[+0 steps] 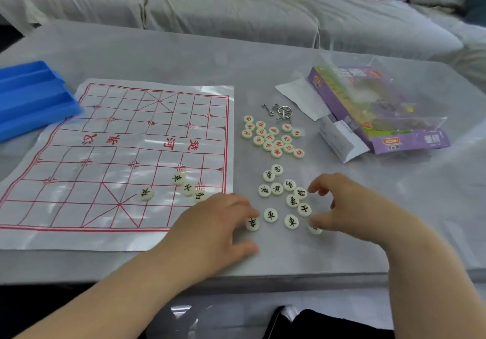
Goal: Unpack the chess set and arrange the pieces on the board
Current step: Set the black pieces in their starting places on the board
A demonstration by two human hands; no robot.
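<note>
A plastic-sheet chess board [118,154] with red lines lies flat on the left of the table. Several white discs with black characters [187,188] sit on its near right corner. To the right of the sheet lie a cluster of red-character pieces [273,137] and, nearer, loose black-character pieces [292,201]. My left hand [218,223] rests on the table with fingertips touching one black piece [253,223]. My right hand [349,204] hovers with curled fingers over the black pieces, its thumb on one piece [315,228].
A blue plastic tray [31,96] overlaps the board's far left corner. A purple game box [378,112] in clear wrap, white paper slips [339,138] and metal wire puzzles [281,111] lie at the right. A sofa [236,4] stands behind the table.
</note>
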